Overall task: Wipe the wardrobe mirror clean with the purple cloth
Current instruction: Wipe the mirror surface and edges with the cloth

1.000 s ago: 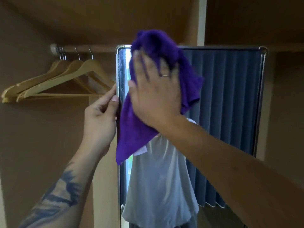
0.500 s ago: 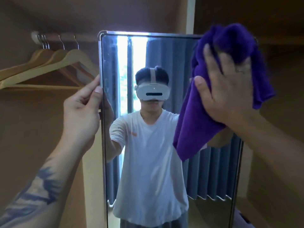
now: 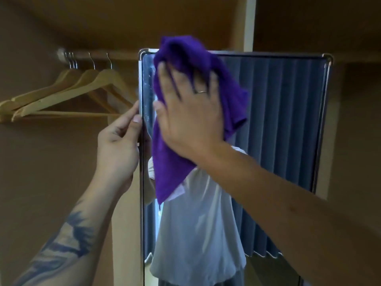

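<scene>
The tall wardrobe mirror [image 3: 284,124] with a metal frame stands ahead, reflecting grey curtains and a person in a white shirt. My right hand [image 3: 189,112] presses the purple cloth [image 3: 171,174] flat against the glass at the upper left, fingers spread and straight. The cloth bunches above my fingers and hangs down below my palm. My left hand [image 3: 118,143] grips the mirror's left frame edge, thumb on the front, fingers behind. Streaks show on the glass strip beside the frame.
Several wooden hangers [image 3: 68,96] hang on a rail [image 3: 99,56] at the upper left inside the brown wardrobe. A wardrobe panel [image 3: 354,141] lies to the right of the mirror. A shelf or ceiling board runs overhead.
My right hand with the cloth has swept from the mirror's upper right back to its upper left. The left hand keeps its grip on the frame edge.
</scene>
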Demonstrator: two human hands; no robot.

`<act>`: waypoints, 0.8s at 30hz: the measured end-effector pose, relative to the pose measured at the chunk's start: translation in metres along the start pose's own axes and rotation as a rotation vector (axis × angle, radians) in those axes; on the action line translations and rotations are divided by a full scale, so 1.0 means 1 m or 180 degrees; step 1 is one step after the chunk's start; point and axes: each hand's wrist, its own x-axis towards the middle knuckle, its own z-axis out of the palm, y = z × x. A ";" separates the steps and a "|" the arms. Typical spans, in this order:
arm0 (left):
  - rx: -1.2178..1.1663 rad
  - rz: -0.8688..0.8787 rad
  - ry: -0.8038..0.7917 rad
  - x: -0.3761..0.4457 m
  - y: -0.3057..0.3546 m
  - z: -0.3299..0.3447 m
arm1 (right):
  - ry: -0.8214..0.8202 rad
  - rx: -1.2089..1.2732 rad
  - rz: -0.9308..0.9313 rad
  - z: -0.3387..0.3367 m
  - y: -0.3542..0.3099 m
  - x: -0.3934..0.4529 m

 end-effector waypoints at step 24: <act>0.0111 0.0307 0.0174 0.004 -0.018 0.001 | 0.0145 -0.0168 0.1437 -0.017 0.108 -0.050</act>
